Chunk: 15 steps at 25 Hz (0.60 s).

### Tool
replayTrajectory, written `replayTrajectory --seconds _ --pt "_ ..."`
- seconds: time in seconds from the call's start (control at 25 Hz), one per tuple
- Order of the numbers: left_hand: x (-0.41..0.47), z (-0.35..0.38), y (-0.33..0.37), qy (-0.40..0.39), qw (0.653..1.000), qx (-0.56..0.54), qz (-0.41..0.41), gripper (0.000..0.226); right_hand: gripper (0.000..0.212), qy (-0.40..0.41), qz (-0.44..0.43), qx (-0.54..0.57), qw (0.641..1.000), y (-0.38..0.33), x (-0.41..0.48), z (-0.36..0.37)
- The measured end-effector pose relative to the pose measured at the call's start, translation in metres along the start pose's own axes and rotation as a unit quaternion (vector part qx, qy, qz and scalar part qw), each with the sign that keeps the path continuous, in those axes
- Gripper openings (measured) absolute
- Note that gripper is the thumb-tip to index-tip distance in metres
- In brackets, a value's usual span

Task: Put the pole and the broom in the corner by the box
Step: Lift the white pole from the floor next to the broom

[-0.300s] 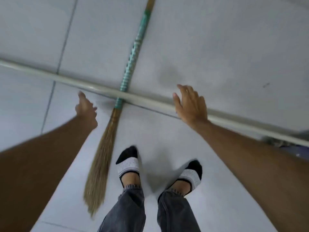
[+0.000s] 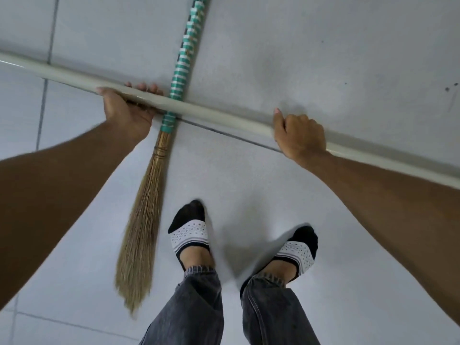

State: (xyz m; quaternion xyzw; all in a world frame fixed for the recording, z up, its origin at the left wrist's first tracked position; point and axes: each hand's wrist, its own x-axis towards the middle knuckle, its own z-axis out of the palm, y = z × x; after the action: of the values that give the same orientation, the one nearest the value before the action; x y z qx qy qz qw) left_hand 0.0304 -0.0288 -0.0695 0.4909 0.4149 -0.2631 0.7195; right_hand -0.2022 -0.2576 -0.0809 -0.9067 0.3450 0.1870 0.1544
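Note:
A long cream-white pole point(image 2: 214, 114) runs across the tiled floor from upper left to lower right. It lies over a broom point(image 2: 174, 95) with a green-and-white wrapped handle and straw bristles that point toward me. My left hand point(image 2: 125, 112) is wrapped around the pole from below, just left of the broom handle. My right hand point(image 2: 300, 134) grips the pole from above, further right. The box and the corner are out of view.
Pale grey floor tiles point(image 2: 298, 58) with dark grout lines fill the view. My two feet in black-and-white socks point(image 2: 190, 234) stand just behind the pole, right of the broom's bristles. A few small dark specks mark the floor at far right.
Both hands have closed onto the pole; before, they hovered open beside it. The view has moved closer to the floor.

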Motion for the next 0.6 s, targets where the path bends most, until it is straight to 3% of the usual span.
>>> replayTrajectory --seconds 0.12,0.2,0.28,0.44,0.6 --pt "-0.023 0.024 0.004 0.062 0.992 -0.104 0.035 0.057 0.050 -0.064 -0.048 -0.027 0.996 -0.003 -0.005 -0.024" --pt "-0.051 0.056 0.016 0.097 0.987 -0.105 0.075 0.059 0.043 -0.054 -0.054 -0.025 0.997 -0.005 -0.015 -0.055" --pt "-0.089 0.096 0.046 0.084 0.986 -0.098 0.109 0.062 0.042 -0.035 -0.037 -0.016 0.999 -0.007 -0.019 -0.100" --pt "-0.208 0.224 0.140 -0.055 0.974 -0.088 0.199 0.062 0.028 0.040 -0.017 0.015 0.999 -0.017 -0.011 -0.240" --pt "-0.405 0.368 0.245 -0.211 0.928 -0.028 0.305 0.063 0.027 0.182 0.001 0.091 0.979 -0.027 -0.041 -0.421"
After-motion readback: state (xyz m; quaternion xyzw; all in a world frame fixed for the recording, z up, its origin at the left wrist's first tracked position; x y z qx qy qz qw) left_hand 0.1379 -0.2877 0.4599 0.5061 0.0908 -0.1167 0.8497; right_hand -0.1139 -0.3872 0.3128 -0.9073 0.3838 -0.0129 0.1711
